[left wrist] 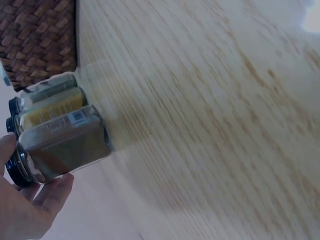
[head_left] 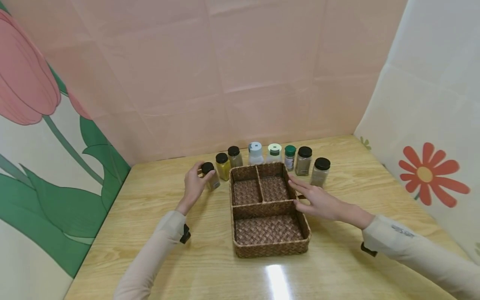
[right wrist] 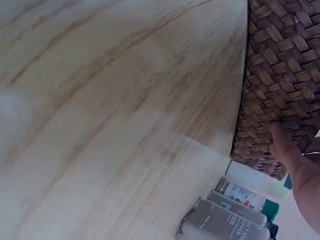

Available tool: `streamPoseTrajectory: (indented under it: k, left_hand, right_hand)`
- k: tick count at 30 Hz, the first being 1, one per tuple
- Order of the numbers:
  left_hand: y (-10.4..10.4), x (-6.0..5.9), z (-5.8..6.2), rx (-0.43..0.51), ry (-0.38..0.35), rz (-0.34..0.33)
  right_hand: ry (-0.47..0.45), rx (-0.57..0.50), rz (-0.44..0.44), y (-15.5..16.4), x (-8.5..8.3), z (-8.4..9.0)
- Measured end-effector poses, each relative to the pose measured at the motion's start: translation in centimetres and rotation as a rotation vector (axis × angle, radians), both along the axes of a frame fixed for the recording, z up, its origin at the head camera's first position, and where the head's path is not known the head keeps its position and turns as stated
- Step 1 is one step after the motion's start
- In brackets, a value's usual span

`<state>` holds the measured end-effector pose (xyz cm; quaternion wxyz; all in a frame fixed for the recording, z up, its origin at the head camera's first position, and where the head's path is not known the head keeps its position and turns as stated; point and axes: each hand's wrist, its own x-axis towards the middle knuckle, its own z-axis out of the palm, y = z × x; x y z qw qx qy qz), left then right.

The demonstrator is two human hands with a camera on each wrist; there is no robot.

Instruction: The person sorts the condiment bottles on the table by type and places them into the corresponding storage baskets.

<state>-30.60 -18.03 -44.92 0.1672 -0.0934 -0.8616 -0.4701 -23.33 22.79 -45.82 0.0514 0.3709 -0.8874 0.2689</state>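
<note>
My left hand [head_left: 193, 183] grips a black-lidded spice jar [head_left: 213, 181] near its lid, left of the basket. In the left wrist view this glass jar [left wrist: 65, 145] holds a brownish powder and has a barcode label. My right hand [head_left: 318, 201] rests on the right side of a brown woven basket [head_left: 271, 252], its fingers at the rim. Seen from the right wrist, the thumb [right wrist: 285, 147] lies against the woven wall. Two small compartments make up the basket's back half, one wide compartment its front, and woven bottoms show in all of them.
Behind the basket stand a yellow spice jar [head_left: 223, 167], another black-lidded jar [head_left: 235, 157], two white-bodied bottles, one with a light blue cap [head_left: 255, 147], and a green-capped bottle [head_left: 290, 158]. Two black-lidded jars [head_left: 303, 161] stand at right. Fabric backdrops [head_left: 225, 83] border the wooden table [head_left: 210, 271].
</note>
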Motion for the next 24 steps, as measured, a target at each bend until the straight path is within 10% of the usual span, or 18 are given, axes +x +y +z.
streamPoseTrajectory:
  k: [24]
  left_hand:
    - [0.29,0.42,0.28,0.029,0.015,0.023]
  right_hand:
    - [0.053,-0.023,-0.012,-0.22,0.03,-0.25]
